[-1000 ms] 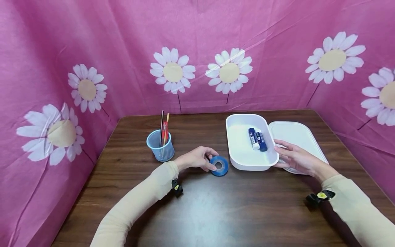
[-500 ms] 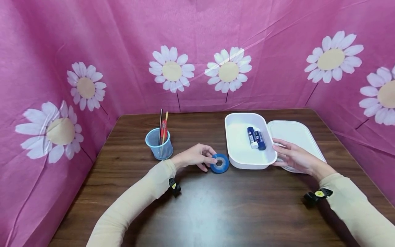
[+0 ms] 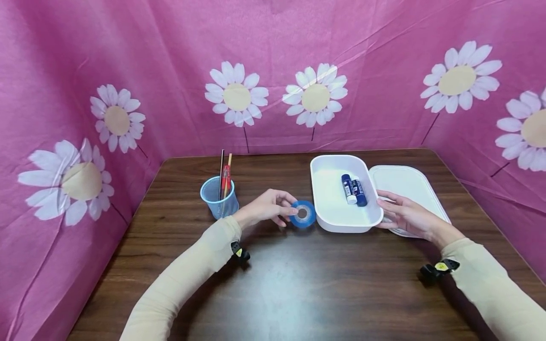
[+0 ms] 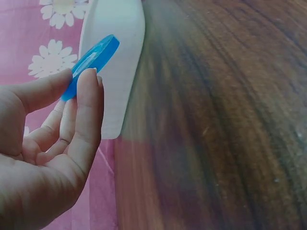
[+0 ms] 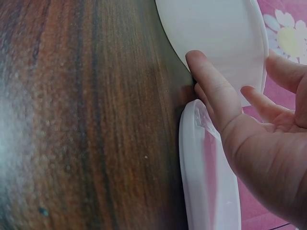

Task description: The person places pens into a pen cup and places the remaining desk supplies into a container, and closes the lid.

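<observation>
My left hand (image 3: 268, 208) pinches a roll of blue tape (image 3: 303, 214) between thumb and fingers, just left of a white plastic box (image 3: 341, 226). In the left wrist view the tape roll (image 4: 96, 57) is tilted, seen nearly edge-on, and is held off the table. Inside the box lie two dark blue glue sticks (image 3: 354, 190), side by side. At the box's right wall rests my right hand (image 3: 407, 217), its fingers extended against the outside. The right wrist view has these fingertips (image 5: 196, 57) on the white wall.
A white lid (image 3: 407, 182) lies right of the box, partly beneath my right hand. On the left stands a light blue mesh pen cup (image 3: 219, 203) with pencils and a red item. The brown wooden table (image 3: 273, 284) is bordered by a pink flowered cloth (image 3: 273, 38).
The tape roll has risen from the table in my left hand, which has moved slightly up and away. My right hand has stayed at the box.
</observation>
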`<state>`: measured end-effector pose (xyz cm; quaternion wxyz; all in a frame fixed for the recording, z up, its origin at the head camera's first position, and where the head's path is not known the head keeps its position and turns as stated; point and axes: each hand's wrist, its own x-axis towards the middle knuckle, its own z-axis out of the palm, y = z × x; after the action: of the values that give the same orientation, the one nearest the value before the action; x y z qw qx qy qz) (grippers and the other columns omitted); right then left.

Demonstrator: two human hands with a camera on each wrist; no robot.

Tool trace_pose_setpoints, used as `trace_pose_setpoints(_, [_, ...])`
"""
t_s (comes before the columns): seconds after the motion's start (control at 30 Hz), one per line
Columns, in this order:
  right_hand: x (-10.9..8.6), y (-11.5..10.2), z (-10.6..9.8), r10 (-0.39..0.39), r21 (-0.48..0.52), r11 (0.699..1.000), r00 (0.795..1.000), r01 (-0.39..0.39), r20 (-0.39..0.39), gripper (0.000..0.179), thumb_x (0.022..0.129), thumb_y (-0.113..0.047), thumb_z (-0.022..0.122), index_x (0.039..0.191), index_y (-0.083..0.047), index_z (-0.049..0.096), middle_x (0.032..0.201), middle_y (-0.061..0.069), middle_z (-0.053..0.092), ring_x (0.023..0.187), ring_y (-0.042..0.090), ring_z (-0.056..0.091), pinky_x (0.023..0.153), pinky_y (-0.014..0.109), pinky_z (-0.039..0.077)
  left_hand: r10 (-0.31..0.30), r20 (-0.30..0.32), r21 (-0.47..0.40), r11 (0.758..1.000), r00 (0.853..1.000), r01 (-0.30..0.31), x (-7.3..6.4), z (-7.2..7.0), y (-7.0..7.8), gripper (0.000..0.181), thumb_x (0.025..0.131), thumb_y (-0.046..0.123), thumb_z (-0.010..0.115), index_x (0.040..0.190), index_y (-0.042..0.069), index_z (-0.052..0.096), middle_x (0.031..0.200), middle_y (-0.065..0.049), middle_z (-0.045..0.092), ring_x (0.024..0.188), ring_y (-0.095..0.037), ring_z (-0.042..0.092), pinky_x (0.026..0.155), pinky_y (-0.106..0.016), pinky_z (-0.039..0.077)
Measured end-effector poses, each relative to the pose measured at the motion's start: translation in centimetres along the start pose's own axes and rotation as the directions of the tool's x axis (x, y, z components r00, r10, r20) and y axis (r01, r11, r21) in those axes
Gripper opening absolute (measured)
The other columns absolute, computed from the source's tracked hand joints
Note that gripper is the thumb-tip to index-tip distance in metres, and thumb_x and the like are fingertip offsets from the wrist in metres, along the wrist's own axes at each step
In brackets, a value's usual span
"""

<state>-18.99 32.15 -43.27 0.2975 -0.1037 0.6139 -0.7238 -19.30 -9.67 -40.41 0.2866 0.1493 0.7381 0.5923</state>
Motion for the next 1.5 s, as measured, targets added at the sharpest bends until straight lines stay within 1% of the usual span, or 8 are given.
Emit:
trace_pose_setpoints(0.23, [0.2,-0.1,0.3,0.001,-0.006,1.000,1.000,-0.001,-0.006,0.054,0.111,-0.015,0.042,0.156,-0.003,0.016,0.135,-0.007,0.060,0.122,0.011,0.060,0.096,0.045,0.054,0.022,0.000,-0.023,0.999,1.000,-0.022,-0.6,-0.5,0.9,0.029,0.094,0.013,0.075,0.120,0.003,0.066,0.096,-0.016,0.071,0.079,-0.027,0.066,0.074,-0.050,0.061])
trace_pose_setpoints(0.33, [0.2,-0.1,0.2,-0.003,0.001,1.000,1.000,0.003,-0.006,0.051,0.111,-0.015,0.042,0.155,-0.004,0.019,0.135,-0.006,0.060,0.121,0.010,0.060,0.096,0.045,0.054,0.029,-0.001,-0.033,0.999,1.000,-0.029,-0.6,-0.7,1.3,0.027,0.094,0.013,0.075,0.118,0.003,0.067,0.096,-0.015,0.071,0.086,-0.041,0.065,0.073,-0.046,0.062])
trace_pose_setpoints(0.47, [0.2,0.0,0.1,-0.007,0.008,1.000,1.000,0.007,0.003,0.047,0.111,-0.014,0.041,0.153,-0.007,0.023,0.135,-0.006,0.061,0.121,0.011,0.061,0.096,0.046,0.054,0.033,0.009,-0.041,0.999,0.999,-0.032,-0.4,-0.7,1.9,0.027,0.095,0.014,0.073,0.119,0.003,0.067,0.093,-0.015,0.070,0.094,-0.054,0.061,0.080,-0.054,0.059])
trace_pose_setpoints(0.57, [0.2,0.1,0.0,-0.010,0.005,1.000,1.000,0.010,0.006,0.045,0.111,-0.014,0.040,0.153,-0.008,0.024,0.134,-0.007,0.061,0.121,0.011,0.061,0.095,0.046,0.054,0.039,0.018,-0.054,0.998,0.999,-0.038,-0.2,-0.6,2.3,0.028,0.096,0.015,0.073,0.121,0.002,0.066,0.093,-0.014,0.069,0.090,-0.049,0.065,0.082,-0.057,0.058])
trace_pose_setpoints(0.77, [0.1,0.1,0.0,-0.014,0.001,1.000,1.000,0.013,0.002,0.046,0.111,-0.014,0.041,0.153,-0.008,0.023,0.134,-0.008,0.061,0.121,0.010,0.061,0.095,0.046,0.054,0.060,0.030,-0.095,0.994,0.998,-0.057,0.6,-0.2,3.1,0.029,0.096,0.015,0.072,0.121,0.003,0.064,0.097,-0.013,0.068,0.083,-0.034,0.068,0.080,-0.048,0.060])
trace_pose_setpoints(1.0, [0.0,-0.1,0.1,-0.018,0.013,1.000,1.000,0.018,-0.005,0.044,0.111,-0.013,0.041,0.152,-0.008,0.024,0.133,-0.008,0.062,0.120,0.010,0.061,0.094,0.045,0.055,0.106,0.016,-0.188,0.977,0.994,-0.101,2.1,0.4,3.2,0.034,0.098,0.013,0.070,0.125,-0.004,0.059,0.104,-0.013,0.068,0.093,-0.028,0.070,0.097,-0.054,0.052])
trace_pose_setpoints(1.23, [0.2,0.0,0.1,-0.013,0.026,1.000,1.000,0.013,0.001,0.041,0.111,-0.014,0.040,0.150,-0.009,0.026,0.134,-0.006,0.061,0.121,0.011,0.061,0.095,0.045,0.054,0.068,-0.016,-0.258,0.964,0.998,-0.070,3.8,0.4,3.5,0.028,0.099,0.011,0.067,0.123,-0.002,0.061,0.128,-0.033,0.058,0.093,-0.023,0.070,0.095,-0.045,0.055])
trace_pose_setpoints(1.5, [0.1,0.2,-0.1,-0.003,0.010,1.000,1.000,0.003,-0.007,0.045,0.111,-0.015,0.042,0.152,-0.009,0.025,0.133,-0.008,0.061,0.120,0.010,0.061,0.095,0.045,0.054,0.027,-0.060,-0.394,0.918,0.998,-0.049,6.0,0.5,3.4,0.031,0.098,0.006,0.067,0.126,-0.004,0.060,0.128,-0.030,0.061,0.085,-0.021,0.069,0.103,-0.058,0.045])
